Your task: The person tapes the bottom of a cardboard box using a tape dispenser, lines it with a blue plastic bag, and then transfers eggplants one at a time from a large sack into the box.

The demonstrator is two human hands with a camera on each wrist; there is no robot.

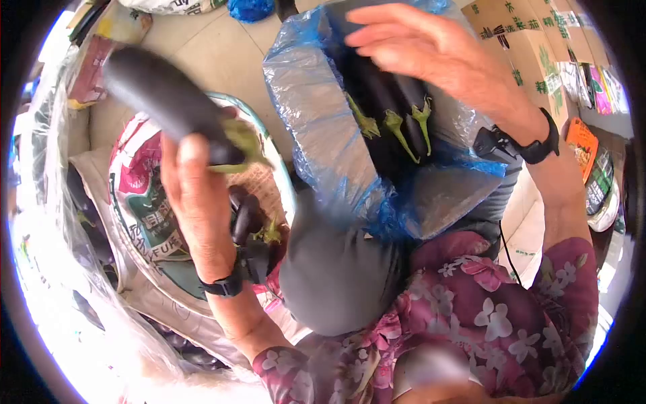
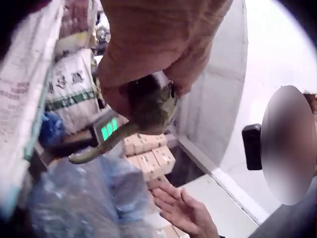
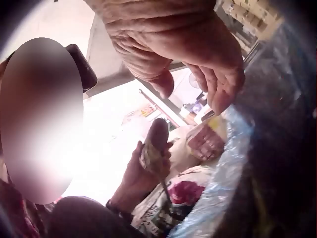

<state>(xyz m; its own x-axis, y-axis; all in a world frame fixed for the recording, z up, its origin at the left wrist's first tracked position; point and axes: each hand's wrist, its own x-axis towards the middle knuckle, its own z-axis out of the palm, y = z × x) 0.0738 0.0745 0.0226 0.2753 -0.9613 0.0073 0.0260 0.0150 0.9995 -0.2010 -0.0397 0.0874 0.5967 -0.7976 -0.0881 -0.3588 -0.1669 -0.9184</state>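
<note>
My left hand (image 1: 195,195) grips a large dark eggplant (image 1: 161,94) near its green stem end, raised over a round sack-lined basket (image 1: 277,158). In the left wrist view the eggplant's green cap and curved stem (image 2: 153,114) poke out below the fingers. My right hand (image 1: 420,50) hangs over a box lined with blue plastic film (image 1: 313,114), its fingers extended and holding nothing. Inside that box several eggplants (image 1: 377,94) lie side by side, green stems toward me. The right wrist view shows the right hand (image 3: 173,49) with thumb and fingers apart, beside the film.
More eggplants (image 1: 247,215) lie in the basket between my left forearm and knee (image 1: 336,276). Printed cardboard boxes (image 1: 518,34) stand at the back right. A scale's lit green display (image 2: 109,129) shows in the left wrist view. Clear plastic sheeting (image 1: 47,222) borders the left side.
</note>
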